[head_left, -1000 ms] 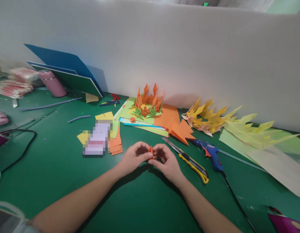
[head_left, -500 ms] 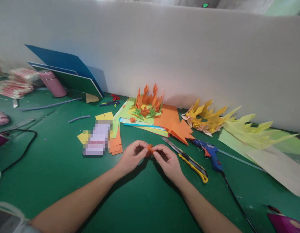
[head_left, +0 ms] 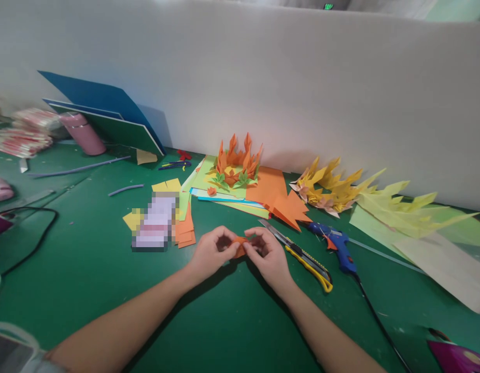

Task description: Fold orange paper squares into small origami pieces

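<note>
A small piece of folded orange paper (head_left: 240, 247) is held between my two hands above the green table. My left hand (head_left: 212, 251) pinches its left side with thumb and fingers. From the other side, my right hand (head_left: 269, 259) grips it with thumb and fingertips, which partly hide the folds. Just right of my right hand lies a yellow utility knife (head_left: 302, 256) with its blade out. Small orange paper pieces (head_left: 184, 233) lie left of my left hand, beside a pixelated phone-like object (head_left: 156, 221).
At the back stands an orange folded-paper crown (head_left: 240, 160) on coloured sheets. Yellow paper crowns (head_left: 329, 186) stand to its right. A blue glue gun (head_left: 339, 243) trails its cord forward. A pink bottle (head_left: 82, 133) leans near blue boards (head_left: 100, 93) at the left.
The orange paper has been turned between my fingers and now shows a flatter, wider face. My hands stay in nearly the same place.
</note>
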`<control>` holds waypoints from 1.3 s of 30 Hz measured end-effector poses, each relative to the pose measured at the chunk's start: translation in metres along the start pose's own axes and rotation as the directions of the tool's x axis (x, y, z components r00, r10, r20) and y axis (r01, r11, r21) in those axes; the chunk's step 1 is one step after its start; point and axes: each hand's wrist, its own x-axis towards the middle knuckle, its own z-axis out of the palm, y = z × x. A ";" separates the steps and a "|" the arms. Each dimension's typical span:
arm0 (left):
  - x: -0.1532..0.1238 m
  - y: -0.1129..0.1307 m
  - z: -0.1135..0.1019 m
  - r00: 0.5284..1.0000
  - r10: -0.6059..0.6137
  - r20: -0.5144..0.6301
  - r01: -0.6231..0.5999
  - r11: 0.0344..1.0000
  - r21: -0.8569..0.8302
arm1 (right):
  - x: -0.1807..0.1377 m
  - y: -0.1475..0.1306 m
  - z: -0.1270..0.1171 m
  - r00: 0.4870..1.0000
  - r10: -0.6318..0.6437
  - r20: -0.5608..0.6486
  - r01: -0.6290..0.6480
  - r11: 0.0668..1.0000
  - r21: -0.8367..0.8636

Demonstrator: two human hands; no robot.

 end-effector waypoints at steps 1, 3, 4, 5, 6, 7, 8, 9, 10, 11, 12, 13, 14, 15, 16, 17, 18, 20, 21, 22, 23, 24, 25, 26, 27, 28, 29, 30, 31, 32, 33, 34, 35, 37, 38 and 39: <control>0.000 0.001 0.000 1.000 0.007 -0.008 -0.007 1.000 0.009 | 0.001 0.000 0.000 1.000 -0.006 0.007 0.006 1.000 -0.017; 0.000 0.002 0.000 1.000 0.010 -0.009 -0.010 1.000 0.002 | 0.001 -0.001 -0.001 0.999 -0.014 0.032 0.016 0.998 -0.063; 0.000 0.003 0.000 1.000 0.006 -0.009 -0.006 1.000 -0.006 | 0.001 -0.002 -0.001 0.999 -0.009 0.044 0.013 0.996 -0.083; -0.001 0.004 -0.001 1.000 -0.002 -0.011 0.001 1.000 -0.011 | 0.001 -0.002 -0.002 0.999 0.003 0.053 0.002 0.995 -0.097; -0.001 0.004 -0.001 1.000 -0.011 -0.015 0.011 1.000 -0.015 | 0.001 -0.003 -0.002 0.998 0.019 0.059 -0.013 0.994 -0.105; -0.001 0.005 -0.001 1.000 -0.023 -0.019 0.023 1.000 -0.015 | 0.001 -0.003 -0.002 0.998 0.033 0.062 -0.026 0.994 -0.109; -0.001 0.004 -0.001 0.999 -0.034 -0.025 0.033 0.999 -0.011 | 0.000 -0.003 -0.002 0.997 0.045 0.061 -0.038 0.993 -0.110; -0.001 0.004 -0.001 0.999 -0.041 -0.032 0.041 0.999 -0.003 | 0.000 -0.004 -0.002 0.997 0.049 0.058 -0.042 0.993 -0.112; -0.001 0.004 -0.001 0.998 -0.043 -0.038 0.043 0.999 0.003 | -0.001 -0.004 -0.002 0.997 0.052 0.056 -0.046 0.993 -0.113; -0.001 0.003 -0.001 0.998 -0.042 -0.041 0.042 0.999 0.002 | -0.001 -0.004 -0.002 0.997 0.057 0.051 -0.051 0.992 -0.114; 0.000 0.002 0.000 0.998 -0.041 -0.041 0.041 0.999 -0.008 | -0.001 -0.005 -0.002 0.997 0.064 0.047 -0.058 0.992 -0.114; 0.000 0.002 0.000 0.998 -0.042 -0.038 0.041 0.999 -0.029 | -0.001 -0.005 -0.002 0.996 0.073 0.044 -0.068 0.991 -0.112; 0.001 0.001 0.000 0.998 -0.049 -0.027 0.047 0.997 -0.058 | -0.001 -0.006 -0.002 0.996 0.085 0.039 -0.080 0.991 -0.107; 0.001 0.001 0.001 0.998 -0.060 -0.010 0.059 0.994 -0.087 | -0.001 -0.006 -0.003 0.995 0.098 0.036 -0.094 0.991 -0.098; 0.001 0.001 0.001 0.997 -0.074 0.007 0.075 0.991 -0.112 | -0.001 -0.006 -0.003 0.993 0.110 0.036 -0.107 0.991 -0.085; 0.002 0.001 0.002 0.996 -0.089 0.022 0.091 0.987 -0.132 | 0.000 -0.006 -0.003 0.992 0.121 0.037 -0.118 0.990 -0.072; 0.002 0.001 0.002 0.994 -0.103 0.033 0.107 0.983 -0.149 | 0.000 -0.006 -0.004 0.991 0.128 0.039 -0.126 0.990 -0.061; 0.003 0.000 0.002 0.990 -0.132 0.045 0.138 0.974 -0.180 | 0.000 -0.006 -0.004 0.989 0.137 0.052 -0.135 0.990 -0.043; 0.003 0.000 0.002 0.988 -0.147 0.048 0.153 0.969 -0.194 | 0.000 -0.006 -0.004 0.988 0.141 0.061 -0.139 0.990 -0.036; 0.003 0.000 0.002 0.986 -0.160 0.050 0.167 0.965 -0.204 | 0.000 -0.005 -0.004 0.987 0.147 0.071 -0.145 0.989 -0.028; 0.003 0.000 0.001 0.984 -0.171 0.052 0.178 0.962 -0.207 | 0.000 -0.005 -0.004 0.985 0.153 0.083 -0.152 0.988 -0.017; 0.003 0.000 0.001 0.983 -0.177 0.054 0.185 0.961 -0.204 | 0.000 -0.006 -0.004 0.983 0.158 0.095 -0.158 0.987 -0.004; 0.003 0.000 0.001 0.983 -0.178 0.056 0.185 0.963 -0.197 | 0.000 -0.006 -0.004 0.982 0.158 0.106 -0.160 0.987 0.008; 0.003 0.001 0.000 0.983 -0.172 0.058 0.179 0.966 -0.185 | 0.000 -0.006 -0.004 0.981 0.155 0.117 -0.158 0.987 0.014; 0.002 0.001 0.000 0.985 -0.161 0.060 0.169 0.971 -0.167 | 0.000 -0.007 -0.003 0.981 0.147 0.125 -0.150 0.989 0.010; 0.001 0.001 0.000 0.987 -0.147 0.062 0.154 0.978 -0.143 | 0.000 -0.008 -0.003 0.982 0.137 0.130 -0.138 0.990 -0.001; 0.001 0.001 -0.001 0.989 -0.130 0.066 0.137 0.984 -0.114 | 0.000 -0.008 -0.003 0.983 0.124 0.132 -0.123 0.992 -0.018; 0.000 0.001 -0.001 0.991 -0.114 0.070 0.120 0.989 -0.085 | 0.000 -0.009 -0.003 0.985 0.112 0.133 -0.109 0.993 -0.034; -0.001 0.001 -0.001 0.992 -0.101 0.078 0.105 0.993 -0.056 | 0.000 -0.009 -0.003 0.986 0.104 0.132 -0.099 0.994 -0.044; -0.002 0.001 -0.001 0.992 -0.092 0.088 0.096 0.995 -0.033 | 0.000 -0.009 -0.002 0.986 0.103 0.130 -0.098 0.994 -0.044; -0.003 0.001 -0.001 0.991 -0.088 0.101 0.090 0.996 -0.017 | 0.000 -0.009 -0.003 0.985 0.112 0.130 -0.109 0.994 -0.031; -0.003 0.001 -0.001 0.990 -0.085 0.114 0.086 0.996 -0.007 | 0.001 -0.009 -0.003 0.982 0.130 0.133 -0.130 0.991 -0.010; -0.003 0.002 -0.001 0.989 -0.085 0.124 0.086 0.996 -0.004 | 0.001 -0.009 -0.003 0.978 0.155 0.137 -0.158 0.987 0.017; -0.004 0.004 0.000 0.987 -0.092 0.130 0.096 0.995 -0.020 | 0.002 -0.008 -0.003 0.969 0.202 0.141 -0.214 0.974 0.076; -0.003 0.005 0.000 0.987 -0.100 0.125 0.105 0.994 -0.036 | 0.002 -0.008 -0.003 0.966 0.217 0.139 -0.233 0.967 0.104; -0.003 0.006 0.001 0.987 -0.110 0.120 0.117 0.992 -0.056 | 0.002 -0.007 -0.003 0.965 0.227 0.131 -0.243 0.961 0.128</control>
